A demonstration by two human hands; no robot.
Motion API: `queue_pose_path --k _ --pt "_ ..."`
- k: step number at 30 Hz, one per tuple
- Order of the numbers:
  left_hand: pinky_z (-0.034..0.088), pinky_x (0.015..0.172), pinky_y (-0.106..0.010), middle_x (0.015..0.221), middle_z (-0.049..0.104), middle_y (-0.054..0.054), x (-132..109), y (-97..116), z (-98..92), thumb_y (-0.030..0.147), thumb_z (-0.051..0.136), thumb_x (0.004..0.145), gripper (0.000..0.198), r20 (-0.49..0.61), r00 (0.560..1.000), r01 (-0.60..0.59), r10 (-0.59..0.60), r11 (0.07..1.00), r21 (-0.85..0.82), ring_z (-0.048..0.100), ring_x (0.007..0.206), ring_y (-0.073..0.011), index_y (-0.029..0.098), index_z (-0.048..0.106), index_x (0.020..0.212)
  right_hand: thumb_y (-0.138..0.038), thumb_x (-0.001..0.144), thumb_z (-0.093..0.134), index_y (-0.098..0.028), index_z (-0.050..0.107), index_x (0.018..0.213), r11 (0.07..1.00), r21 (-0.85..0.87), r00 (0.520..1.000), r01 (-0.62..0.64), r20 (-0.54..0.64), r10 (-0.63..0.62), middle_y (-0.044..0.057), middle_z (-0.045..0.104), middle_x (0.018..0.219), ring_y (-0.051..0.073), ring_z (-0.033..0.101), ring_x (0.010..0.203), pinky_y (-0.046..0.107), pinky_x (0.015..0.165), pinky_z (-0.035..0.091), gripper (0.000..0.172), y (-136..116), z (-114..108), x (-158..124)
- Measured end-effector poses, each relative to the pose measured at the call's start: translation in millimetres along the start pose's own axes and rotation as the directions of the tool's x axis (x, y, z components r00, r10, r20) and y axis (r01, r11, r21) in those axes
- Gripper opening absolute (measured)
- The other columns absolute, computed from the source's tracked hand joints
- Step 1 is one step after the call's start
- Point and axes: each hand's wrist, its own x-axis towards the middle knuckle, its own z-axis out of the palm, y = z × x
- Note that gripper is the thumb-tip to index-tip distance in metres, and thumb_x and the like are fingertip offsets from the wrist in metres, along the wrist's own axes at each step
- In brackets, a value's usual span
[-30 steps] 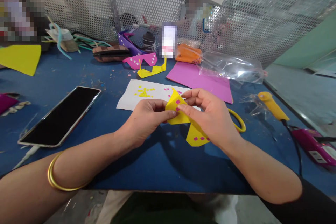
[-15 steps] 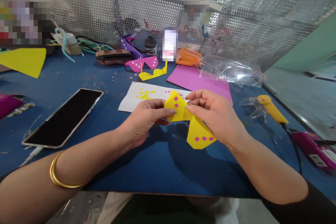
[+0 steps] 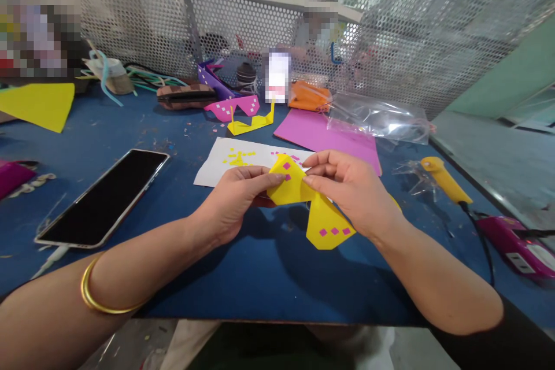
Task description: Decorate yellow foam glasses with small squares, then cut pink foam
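Observation:
Yellow foam or paper glasses (image 3: pixel 327 221) with pink diamond pieces on both lenses are held tilted above the table, one lens lower than the other. My left hand (image 3: pixel 243 193) pinches the upper lens, its thumb lying on the front by the pink diamonds. My right hand (image 3: pixel 347 185) is closed near the bridge, thumb and fingertips pressed on the yellow piece. Part of the glasses is hidden behind the right hand. Just beyond them lies a white sheet (image 3: pixel 212 162) with small yellow and pink cut pieces on it.
Pink glasses (image 3: pixel 232 107) and yellow glasses (image 3: pixel 254 124) stand at the back. A purple sheet (image 3: pixel 321 130) lies to their right. On the left is a corded phone (image 3: pixel 104 196); on the right, a yellow glue gun (image 3: pixel 446 179) and a magenta power strip (image 3: pixel 515 243). Perforated metal panels stand behind.
Both hands keep their grip on the yellow glasses. The left thumb has shifted slightly up over the lower pink diamond. The view has moved a little.

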Motion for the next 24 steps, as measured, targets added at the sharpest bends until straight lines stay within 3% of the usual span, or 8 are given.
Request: queue_pose_path --k 10,13,14,15,18,20,21,24 --pt "0.050 0.054 -0.017 0.067 0.072 -0.003 -0.8 6.1 -3.0 0.022 0.076 0.075 0.007 0.043 0.997 0.066 -0.069 0.996 0.066 0.068 0.062 -0.0116 0.015 0.074 0.073 -0.031 0.078 0.067 -0.019 0.065 0.094 0.999 0.008 0.999 0.043 -0.008 -0.043 0.004 0.073 0.085 0.018 0.068 0.080 0.033 0.073 0.052 0.020 -1.9 -15.0 9.1" --pt "0.051 0.052 -0.018 0.076 0.074 -0.004 0.5 6.1 -4.1 0.018 0.074 0.076 0.003 -0.016 0.997 0.069 -0.069 0.998 -0.005 0.070 0.063 -0.0125 0.016 0.074 0.074 -0.031 0.084 0.061 -0.018 0.063 0.100 0.955 -0.265 0.972 0.132 -0.157 -0.177 0.007 0.073 0.096 0.019 0.069 0.090 0.033 0.081 0.051 0.021 -7.9 -39.1 14.7" --pt "0.051 0.051 -0.018 0.078 0.074 -0.004 0.8 6.4 -4.4 0.017 0.074 0.076 0.001 -0.035 0.997 0.072 -0.073 0.997 -0.026 0.070 0.063 -0.0128 0.016 0.074 0.075 -0.031 0.086 0.059 -0.019 0.063 0.104 0.882 -0.460 0.947 0.100 -0.229 -0.227 0.008 0.073 0.101 0.019 0.068 0.093 0.032 0.083 0.050 0.022 -8.8 -51.7 15.5" --pt "0.052 0.051 -0.018 0.080 0.075 -0.005 1.0 7.1 -4.6 0.016 0.074 0.076 0.001 -0.053 0.996 0.075 -0.078 0.996 -0.047 0.070 0.063 -0.0129 0.016 0.074 0.076 -0.033 0.089 0.055 -0.021 0.063 0.107 0.734 -0.679 0.917 -0.017 -0.302 -0.258 0.007 0.072 0.105 0.018 0.067 0.096 0.031 0.083 0.048 0.024 -8.5 -66.2 15.5" --pt "0.052 0.050 -0.018 0.082 0.075 -0.005 0.6 10.0 -4.4 0.012 0.073 0.076 0.003 -0.110 0.990 0.077 -0.089 0.991 -0.109 0.071 0.063 -0.0131 0.015 0.071 0.076 -0.032 0.086 0.056 -0.013 0.064 0.112 0.568 -0.771 0.846 -0.288 -0.482 -0.226 0.027 0.064 0.117 0.036 0.061 0.108 0.049 0.086 0.038 0.034 3.2 -116.5 10.9" --pt "0.052 0.049 -0.017 0.084 0.075 -0.006 0.2 11.8 -4.2 0.012 0.073 0.077 0.003 -0.138 0.986 0.072 -0.091 0.988 -0.140 0.071 0.063 -0.0131 0.014 0.071 0.079 -0.032 0.080 0.061 -0.008 0.069 0.089 0.481 -0.752 0.814 -0.450 -0.567 -0.125 0.037 0.064 0.101 0.045 0.061 0.098 0.054 0.074 0.036 0.027 19.3 -149.4 5.8" --pt "0.052 0.049 -0.017 0.086 0.075 -0.006 0.0 12.3 -4.3 0.012 0.073 0.078 0.004 -0.144 0.985 0.068 -0.090 0.986 -0.150 0.072 0.064 -0.0132 0.014 0.071 0.081 -0.035 0.076 0.066 -0.011 0.068 0.071 0.451 -0.735 0.807 -0.506 -0.588 -0.052 0.036 0.065 0.086 0.045 0.063 0.085 0.052 0.066 0.036 0.025 28.7 -164.0 3.3" --pt "0.053 0.050 -0.017 0.091 0.076 -0.007 0.2 12.7 -5.2 0.015 0.073 0.078 0.008 -0.141 0.986 0.066 -0.090 0.983 -0.172 0.072 0.067 -0.0135 0.014 0.072 0.086 -0.040 0.070 0.071 -0.023 0.049 0.036 0.426 -0.722 0.829 -0.545 -0.541 0.144 0.016 0.058 0.050 0.028 0.058 0.052 0.043 0.055 0.034 0.044 55.7 -195.7 -1.3"
